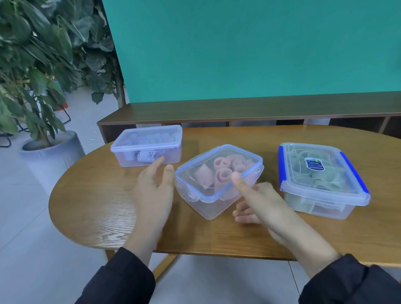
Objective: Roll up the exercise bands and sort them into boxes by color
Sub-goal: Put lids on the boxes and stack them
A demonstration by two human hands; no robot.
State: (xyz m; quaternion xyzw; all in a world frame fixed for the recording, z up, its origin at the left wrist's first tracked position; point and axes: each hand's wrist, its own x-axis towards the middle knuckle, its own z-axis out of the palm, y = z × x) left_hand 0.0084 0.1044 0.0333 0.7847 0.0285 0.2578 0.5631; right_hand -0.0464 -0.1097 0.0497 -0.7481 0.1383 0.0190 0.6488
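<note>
- Three lidded boxes on the table (97, 218): left box (147, 147) at ten o'clock, middle box (216, 182) central, right box (323, 181) at three o'clock.
- Rolled bands (223, 173) lie inside the middle box.

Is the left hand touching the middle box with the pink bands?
Cannot tell. In the head view the left hand is open beside the pink-band box, thumb tip close to its left corner, but motion blur hides whether any gap remains.

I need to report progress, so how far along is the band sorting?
Nearly finished: rolled bands sit by color in three lidded boxes, the left box, the pink-band box and the green-band box. Both open hands, left hand and right hand, flank the pink one. No loose bands are visible.
</note>
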